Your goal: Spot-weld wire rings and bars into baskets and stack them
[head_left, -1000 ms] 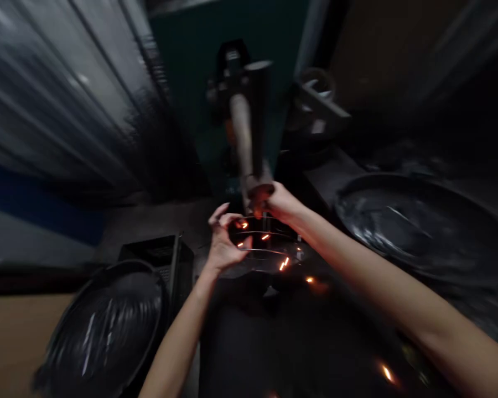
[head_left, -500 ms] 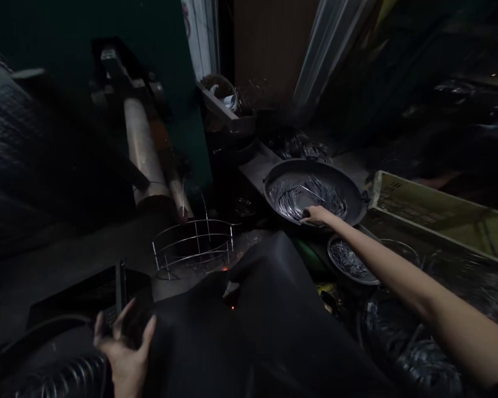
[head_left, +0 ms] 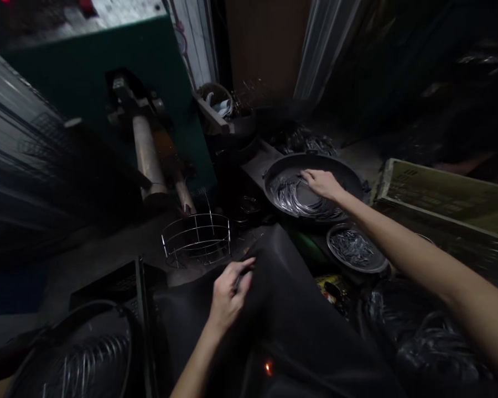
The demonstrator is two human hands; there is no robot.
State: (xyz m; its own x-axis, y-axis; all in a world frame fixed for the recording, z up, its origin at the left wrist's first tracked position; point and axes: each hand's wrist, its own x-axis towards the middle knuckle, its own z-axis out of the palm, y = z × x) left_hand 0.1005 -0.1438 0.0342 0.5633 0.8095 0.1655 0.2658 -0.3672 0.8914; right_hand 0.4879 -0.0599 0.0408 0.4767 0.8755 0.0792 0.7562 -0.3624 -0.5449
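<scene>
My right hand [head_left: 321, 183] is over the wide dark pan [head_left: 348, 171], its fingers closed in a pinch at the upper part of the pan; what they hold is too small to make out. Curved metal wires [head_left: 288, 199] lie round the inside of that pan. My left hand [head_left: 230, 284] hovers above the dark cloth [head_left: 290, 298] over my lap, thumb and fingers apart with no object visible between them. A round wire frame [head_left: 197, 237] stands on the floor ahead of it, beneath the machine's metal cylinder [head_left: 147, 149].
A smaller bowl [head_left: 334, 260] of short metal pieces sits below the pan. To the right is a yellowish crate [head_left: 440, 199]. Wire coils lie at lower right [head_left: 435, 348], and a round basin [head_left: 126, 354] with wire rings is at lower left. A small orange glow shows on the cloth.
My left hand has moved right and up, from the lower left to above the cloth. My right hand has shifted upward within the pan. The view has tilted slightly, showing more of the machine.
</scene>
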